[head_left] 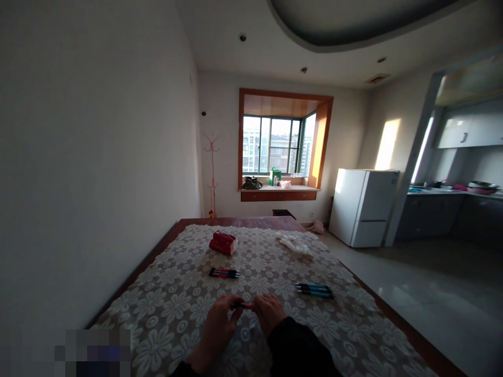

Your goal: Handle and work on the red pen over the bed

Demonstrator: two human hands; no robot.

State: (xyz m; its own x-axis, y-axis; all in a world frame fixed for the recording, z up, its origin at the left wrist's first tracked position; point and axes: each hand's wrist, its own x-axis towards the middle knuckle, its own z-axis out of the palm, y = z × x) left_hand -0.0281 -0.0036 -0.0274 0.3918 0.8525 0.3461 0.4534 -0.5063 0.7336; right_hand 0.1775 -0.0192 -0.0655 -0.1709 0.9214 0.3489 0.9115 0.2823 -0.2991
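Between my two hands is a red and black pen (247,306), held level above the near part of the table. My left hand (220,320) pinches its dark end, and the fingers of my right hand (269,312) are closed round the other end, hiding it. Beyond my left hand lies a small group of red and black pens (224,273), side by side. Off to the right, a group of blue and black pens (314,290) rests on the flowered tablecloth (259,285).
A red packet of tissues (223,243) and a crumpled white plastic bag (294,245) lie farther back on the table. A wall (98,157) runs along the left side. A white refrigerator (363,207) stands beyond the table at right.
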